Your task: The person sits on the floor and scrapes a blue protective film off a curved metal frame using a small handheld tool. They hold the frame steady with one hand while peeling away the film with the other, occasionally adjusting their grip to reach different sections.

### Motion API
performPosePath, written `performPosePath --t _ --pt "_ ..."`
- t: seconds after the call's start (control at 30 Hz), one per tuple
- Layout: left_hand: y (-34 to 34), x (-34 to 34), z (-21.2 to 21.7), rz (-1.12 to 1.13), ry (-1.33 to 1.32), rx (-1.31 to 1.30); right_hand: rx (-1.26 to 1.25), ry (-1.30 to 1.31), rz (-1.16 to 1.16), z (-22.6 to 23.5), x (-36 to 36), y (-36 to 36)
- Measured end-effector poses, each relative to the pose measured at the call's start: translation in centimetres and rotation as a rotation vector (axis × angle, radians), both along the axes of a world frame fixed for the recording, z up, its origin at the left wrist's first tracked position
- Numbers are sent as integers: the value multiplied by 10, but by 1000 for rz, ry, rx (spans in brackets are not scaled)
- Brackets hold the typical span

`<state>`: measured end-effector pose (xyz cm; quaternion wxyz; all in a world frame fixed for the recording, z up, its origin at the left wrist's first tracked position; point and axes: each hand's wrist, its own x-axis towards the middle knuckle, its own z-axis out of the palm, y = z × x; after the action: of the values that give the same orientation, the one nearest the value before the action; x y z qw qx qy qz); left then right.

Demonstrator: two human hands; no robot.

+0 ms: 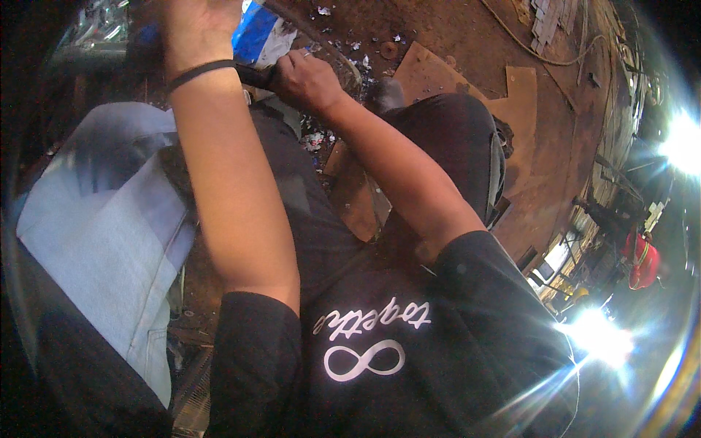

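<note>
My left hand (198,33) reaches to the top edge of the view, a dark band round its wrist; its fingers are cut off there. To its right, my right hand (310,82) is closed, with a ring on one finger. It grips the end of a dark bar-like piece (255,76), which runs left behind my left wrist; its kind cannot be made out. Just beyond the hands lies a crumpled blue and white sheet or bag (257,33).
Someone in light blue jeans (109,197) is close on my left. Flat brown plates (431,73) and a looped cable (562,62) lie on the dirty ground at right, with scraps (365,62) ahead. Far right are a person in red (642,263) and glaring lights.
</note>
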<state>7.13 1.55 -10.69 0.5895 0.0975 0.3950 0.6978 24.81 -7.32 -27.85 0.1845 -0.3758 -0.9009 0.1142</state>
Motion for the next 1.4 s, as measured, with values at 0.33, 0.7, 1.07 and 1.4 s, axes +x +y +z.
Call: performPosePath --t 0.33,0.7,1.07,1.4 --pt "5 2 -3 9 -22 -43 -56 234 -97 -8 18 -7" --pt "3 6 -1 42 -13 -34 -82 218 -102 9 17 -5" --pt "4 7 -1 12 -10 -41 -239 303 -352 11 11 4" --pt "3 6 0 13 -3 -20 -220 391 -229 20 16 -5"
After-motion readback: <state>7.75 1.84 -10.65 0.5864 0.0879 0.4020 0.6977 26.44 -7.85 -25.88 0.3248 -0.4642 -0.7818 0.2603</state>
